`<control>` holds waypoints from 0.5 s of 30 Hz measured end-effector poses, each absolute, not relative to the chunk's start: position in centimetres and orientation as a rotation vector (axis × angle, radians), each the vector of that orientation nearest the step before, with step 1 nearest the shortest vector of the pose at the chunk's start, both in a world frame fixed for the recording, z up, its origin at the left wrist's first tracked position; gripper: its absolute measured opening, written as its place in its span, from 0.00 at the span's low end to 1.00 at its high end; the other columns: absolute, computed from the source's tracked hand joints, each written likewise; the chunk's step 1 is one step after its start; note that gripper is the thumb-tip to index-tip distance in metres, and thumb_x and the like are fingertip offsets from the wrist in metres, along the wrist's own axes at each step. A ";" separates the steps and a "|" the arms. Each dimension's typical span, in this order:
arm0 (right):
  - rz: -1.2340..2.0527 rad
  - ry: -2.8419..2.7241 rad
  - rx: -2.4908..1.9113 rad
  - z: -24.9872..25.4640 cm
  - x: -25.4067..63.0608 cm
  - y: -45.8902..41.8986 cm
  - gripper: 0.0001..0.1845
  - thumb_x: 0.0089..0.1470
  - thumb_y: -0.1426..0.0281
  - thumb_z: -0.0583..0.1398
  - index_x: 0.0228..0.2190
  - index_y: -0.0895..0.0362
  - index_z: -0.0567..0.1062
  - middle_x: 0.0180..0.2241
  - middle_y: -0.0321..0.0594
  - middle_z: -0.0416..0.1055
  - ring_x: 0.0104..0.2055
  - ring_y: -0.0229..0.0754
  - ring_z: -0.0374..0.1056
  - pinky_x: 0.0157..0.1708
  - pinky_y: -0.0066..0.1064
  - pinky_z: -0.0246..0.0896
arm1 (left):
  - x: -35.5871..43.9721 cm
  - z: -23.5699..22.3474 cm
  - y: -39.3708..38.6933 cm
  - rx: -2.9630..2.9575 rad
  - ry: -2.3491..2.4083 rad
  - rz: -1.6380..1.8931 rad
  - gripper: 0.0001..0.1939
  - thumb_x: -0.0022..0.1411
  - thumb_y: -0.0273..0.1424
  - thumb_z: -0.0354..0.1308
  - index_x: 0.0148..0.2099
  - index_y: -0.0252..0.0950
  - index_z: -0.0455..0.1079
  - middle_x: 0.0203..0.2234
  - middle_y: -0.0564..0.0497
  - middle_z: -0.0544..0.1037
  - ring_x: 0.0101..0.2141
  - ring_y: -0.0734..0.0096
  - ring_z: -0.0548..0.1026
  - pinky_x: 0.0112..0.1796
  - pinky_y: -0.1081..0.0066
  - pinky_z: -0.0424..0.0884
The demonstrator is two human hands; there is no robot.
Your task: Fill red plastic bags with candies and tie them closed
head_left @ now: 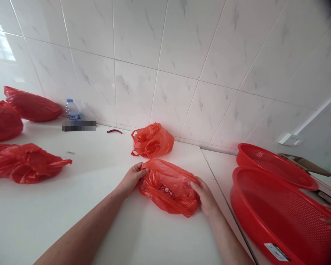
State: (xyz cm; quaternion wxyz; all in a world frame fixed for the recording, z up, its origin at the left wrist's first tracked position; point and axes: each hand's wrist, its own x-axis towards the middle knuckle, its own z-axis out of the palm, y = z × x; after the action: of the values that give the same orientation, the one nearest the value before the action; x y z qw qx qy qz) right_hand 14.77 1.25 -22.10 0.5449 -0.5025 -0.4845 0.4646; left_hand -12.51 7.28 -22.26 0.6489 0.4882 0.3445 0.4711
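An open red plastic bag lies near the right edge of the white worktop, a spotted item inside. The left hand pinches its left rim; the right hand grasps its right side. Behind, a second red bag sits near the back right corner; beyond the right edge stand red baskets.

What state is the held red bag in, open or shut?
Open: the red bag gapes between the left hand and right hand, a spotted item showing inside.
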 end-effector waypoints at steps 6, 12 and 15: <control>0.960 -1.325 -1.181 -21.5 14.0 0.8 0.26 0.57 0.50 0.49 0.41 0.56 0.73 0.41 0.44 0.74 0.43 0.46 0.69 0.43 0.37 0.64 | -12.6 -21.9 7.2 1.074 0.811 1.129 0.18 0.50 0.41 0.64 0.30 0.37 0.59 0.19 0.57 0.70 0.17 0.79 0.67 0.19 0.79 0.61; 0.757 -1.223 -1.347 -22.8 15.5 1.8 0.29 0.56 0.47 0.48 0.35 0.58 0.75 0.33 0.43 0.75 0.36 0.46 0.70 0.37 0.34 0.66 | -12.6 -21.7 6.9 1.083 0.779 1.069 0.17 0.51 0.41 0.63 0.30 0.37 0.60 0.20 0.57 0.71 0.17 0.78 0.68 0.19 0.78 0.62; 0.564 -1.236 -1.455 -23.4 16.8 2.5 0.29 0.56 0.48 0.48 0.36 0.58 0.75 0.34 0.43 0.75 0.36 0.44 0.70 0.36 0.33 0.66 | -12.6 -21.8 7.0 1.057 0.765 1.077 0.16 0.51 0.40 0.63 0.29 0.36 0.60 0.19 0.57 0.71 0.17 0.79 0.67 0.20 0.78 0.63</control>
State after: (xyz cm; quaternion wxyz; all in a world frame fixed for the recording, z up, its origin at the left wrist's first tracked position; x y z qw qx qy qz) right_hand 16.78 2.52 -23.41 0.5443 -0.6131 -0.5208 0.2379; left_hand -12.64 6.97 -21.76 0.6631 0.4677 0.3384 0.4765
